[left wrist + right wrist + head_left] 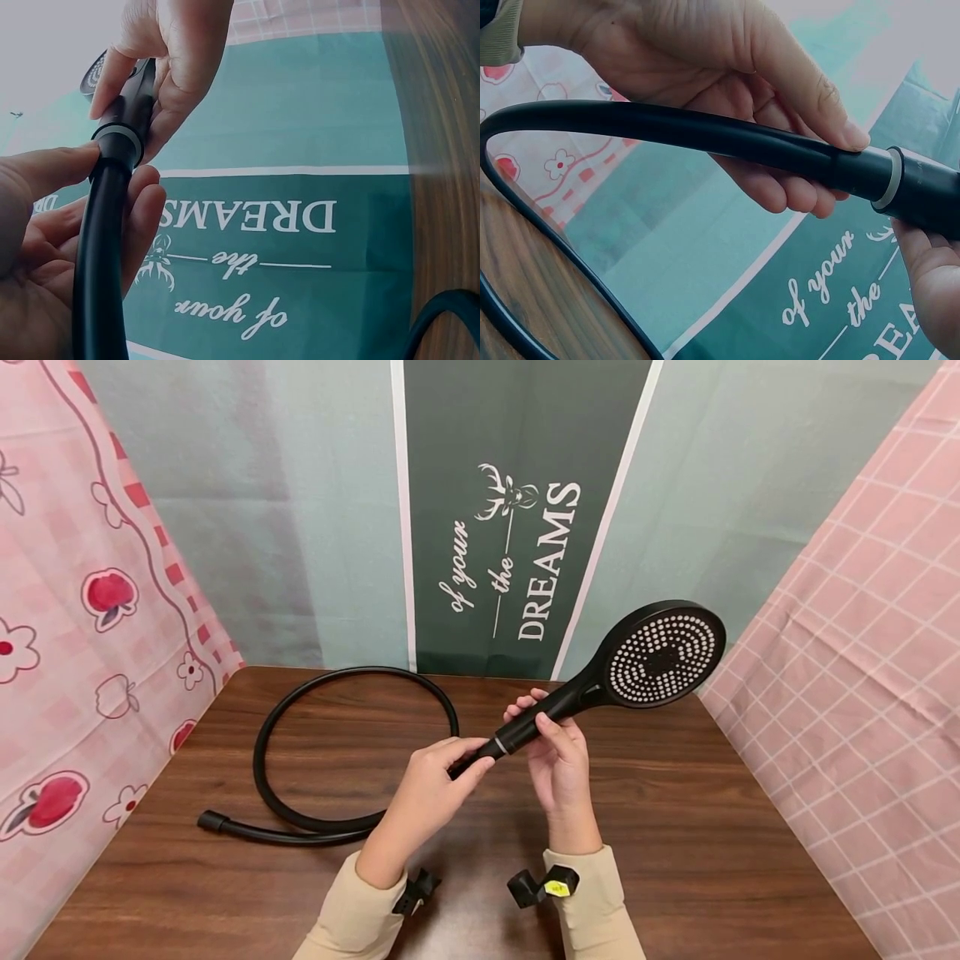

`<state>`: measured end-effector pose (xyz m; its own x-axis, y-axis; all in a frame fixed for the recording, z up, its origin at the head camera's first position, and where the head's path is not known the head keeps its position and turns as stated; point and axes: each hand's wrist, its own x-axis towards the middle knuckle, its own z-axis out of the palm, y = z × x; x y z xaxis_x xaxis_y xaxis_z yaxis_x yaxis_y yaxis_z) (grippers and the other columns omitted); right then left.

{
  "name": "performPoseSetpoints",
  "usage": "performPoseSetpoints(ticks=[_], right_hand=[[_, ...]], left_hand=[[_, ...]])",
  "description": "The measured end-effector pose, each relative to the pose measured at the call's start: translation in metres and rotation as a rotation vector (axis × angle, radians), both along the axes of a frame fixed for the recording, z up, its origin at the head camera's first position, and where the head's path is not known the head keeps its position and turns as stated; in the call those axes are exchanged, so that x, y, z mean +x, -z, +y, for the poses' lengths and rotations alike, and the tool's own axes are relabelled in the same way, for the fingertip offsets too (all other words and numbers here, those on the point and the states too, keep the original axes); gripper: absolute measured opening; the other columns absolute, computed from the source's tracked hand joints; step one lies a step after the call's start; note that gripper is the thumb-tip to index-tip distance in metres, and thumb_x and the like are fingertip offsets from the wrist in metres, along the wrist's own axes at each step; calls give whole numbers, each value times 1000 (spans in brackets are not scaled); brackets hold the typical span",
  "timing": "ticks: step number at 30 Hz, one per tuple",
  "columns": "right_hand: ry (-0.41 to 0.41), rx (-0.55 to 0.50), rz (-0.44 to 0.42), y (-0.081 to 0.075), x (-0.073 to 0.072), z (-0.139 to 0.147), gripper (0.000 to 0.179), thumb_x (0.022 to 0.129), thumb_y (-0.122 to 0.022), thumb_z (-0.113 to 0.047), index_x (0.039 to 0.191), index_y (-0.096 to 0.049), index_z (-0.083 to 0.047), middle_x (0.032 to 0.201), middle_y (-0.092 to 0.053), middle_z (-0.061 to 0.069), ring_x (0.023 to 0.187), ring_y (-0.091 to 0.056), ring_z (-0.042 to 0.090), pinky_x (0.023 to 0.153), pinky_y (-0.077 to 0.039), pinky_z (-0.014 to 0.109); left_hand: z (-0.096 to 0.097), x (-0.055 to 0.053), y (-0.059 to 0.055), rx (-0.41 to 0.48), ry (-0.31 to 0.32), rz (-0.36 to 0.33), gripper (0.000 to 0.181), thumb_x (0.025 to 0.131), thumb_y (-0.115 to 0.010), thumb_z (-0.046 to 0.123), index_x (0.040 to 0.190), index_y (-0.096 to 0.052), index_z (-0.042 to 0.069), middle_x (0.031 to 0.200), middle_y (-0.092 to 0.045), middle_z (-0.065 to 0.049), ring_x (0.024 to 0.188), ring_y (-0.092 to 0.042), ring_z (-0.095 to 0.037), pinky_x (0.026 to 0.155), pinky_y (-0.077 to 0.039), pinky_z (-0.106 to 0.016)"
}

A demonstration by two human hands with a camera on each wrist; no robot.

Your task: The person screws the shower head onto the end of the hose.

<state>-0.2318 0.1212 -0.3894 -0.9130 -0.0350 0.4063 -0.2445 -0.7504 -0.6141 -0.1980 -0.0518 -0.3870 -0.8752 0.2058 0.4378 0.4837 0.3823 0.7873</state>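
A black shower head (660, 656) with a face of white nozzles is held up over the table, tilted to the upper right. My right hand (558, 764) grips its handle (536, 718), the thumb on the front. With thumb and fingers, my left hand (431, 785) pinches the end fitting of a black shower hose (360, 670) at the handle's base. A pale ring (120, 133) shows at the joint between fitting and handle, also in the right wrist view. Whether the thread is fully engaged cannot be seen.
On the brown wooden table (675, 827) the hose lies in a wide loop at the left. Its other end fitting (213, 821) points left. Fabric hangings enclose the back and both sides, with a green printed panel (517, 410) in the middle.
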Motion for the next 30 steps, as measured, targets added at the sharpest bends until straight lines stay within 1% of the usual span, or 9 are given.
performPoseSetpoints(ticks=[10, 24, 27, 30], right_hand=[[-3, 1, 3, 0, -1, 0, 26, 102, -41, 6, 117, -61, -1, 103, -73, 8, 98, -73, 19, 97, -54, 33], [0, -1, 3, 0, 0, 0, 27, 101, -41, 6, 116, -62, -1, 103, -74, 8, 98, -73, 19, 97, -54, 33], [-3, -1, 4, 0, 0, 0, 27, 101, -41, 6, 116, -62, -1, 103, -74, 8, 98, -73, 19, 97, -54, 33], [-8, -4, 6, 0, -1, 1, 27, 102, -40, 6, 116, -62, -1, 104, -73, 8, 98, -73, 19, 97, -54, 34]], left_hand=[[1, -1, 1, -12, -21, 26, 21, 93, -71, 20, 112, -75, 13, 87, -68, 4, 69, -55, -6, 63, -48, -22], [2, -1, 3, -3, -29, 52, 20, 91, -73, 19, 110, -75, 13, 91, -71, 2, 71, -57, -6, 65, -50, -22], [2, -1, 2, -2, -27, 41, 21, 92, -73, 19, 112, -75, 12, 91, -71, 2, 73, -58, -7, 65, -50, -22], [2, -1, 2, -2, -17, 13, 25, 92, -72, 19, 116, -74, 11, 95, -71, 1, 75, -58, -8, 67, -51, -22]])
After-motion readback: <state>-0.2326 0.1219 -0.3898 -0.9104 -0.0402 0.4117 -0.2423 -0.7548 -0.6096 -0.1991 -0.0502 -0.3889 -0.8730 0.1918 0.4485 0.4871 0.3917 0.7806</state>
